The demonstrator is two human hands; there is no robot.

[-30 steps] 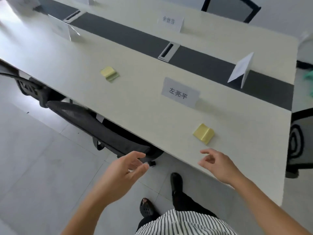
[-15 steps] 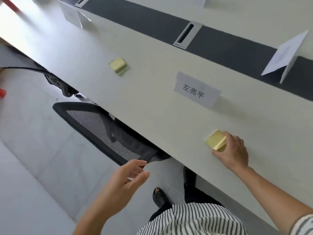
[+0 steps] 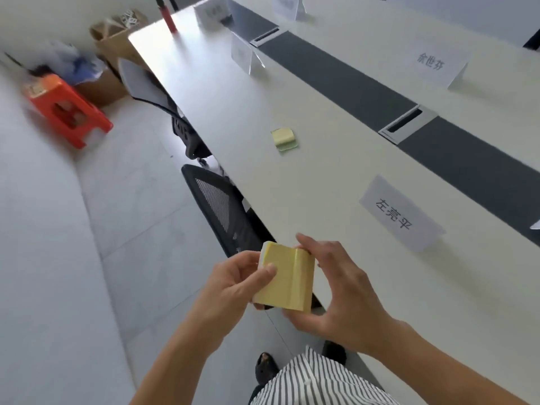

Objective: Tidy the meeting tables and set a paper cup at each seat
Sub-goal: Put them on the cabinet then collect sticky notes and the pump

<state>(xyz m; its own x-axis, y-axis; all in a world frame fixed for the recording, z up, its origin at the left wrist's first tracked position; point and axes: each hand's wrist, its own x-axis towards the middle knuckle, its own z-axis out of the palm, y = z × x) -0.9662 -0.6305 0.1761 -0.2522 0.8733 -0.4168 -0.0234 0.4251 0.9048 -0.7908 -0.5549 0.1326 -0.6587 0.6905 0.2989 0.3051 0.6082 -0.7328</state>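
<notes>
A yellow sticky-note pad (image 3: 287,282) is held in front of my body, just off the near edge of the long white meeting table (image 3: 233,92). My left hand (image 3: 233,283) grips the pad's left end with thumb and fingers. My right hand (image 3: 342,287) cups its right side and underside. A second yellow sticky-note pad (image 3: 283,137) lies on the table farther along. No paper cup is in view.
White name cards stand on the table, the nearest (image 3: 400,214) to the right of my hands. A dark strip with a cable hatch (image 3: 407,124) runs down the middle. A black mesh chair (image 3: 222,211) is tucked under the edge. An orange stool (image 3: 67,109) and cardboard boxes (image 3: 117,42) stand at far left.
My right hand lifted the near sticky-note pad off the table and brought it toward my body. My left hand came up and took hold of it too. The view swung left.
</notes>
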